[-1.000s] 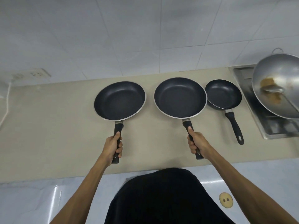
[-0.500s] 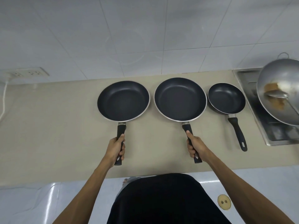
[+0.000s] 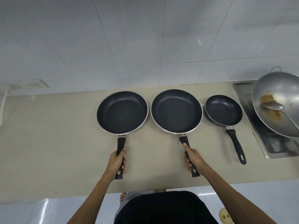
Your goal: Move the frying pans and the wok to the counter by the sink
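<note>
Three black non-stick frying pans lie in a row on the beige counter (image 3: 48, 135). My left hand (image 3: 116, 162) grips the black handle of the left frying pan (image 3: 122, 112). My right hand (image 3: 193, 160) grips the handle of the middle, largest frying pan (image 3: 176, 111). The small frying pan (image 3: 223, 110) rests untouched to the right, its handle pointing toward me. At the far right a steel wok (image 3: 275, 96) sits tilted on the stove, holding a metal spatula and brown residue.
A steel gas stove (image 3: 273, 143) sits under the wok at the counter's right end. A wall socket (image 3: 29, 84) with a white cable is on the tiled wall at left. The counter's front edge runs just below my hands.
The view has shifted slightly, so the pans sit a little further right and lower in frame. Both hands keep the same grip on their handles.
</note>
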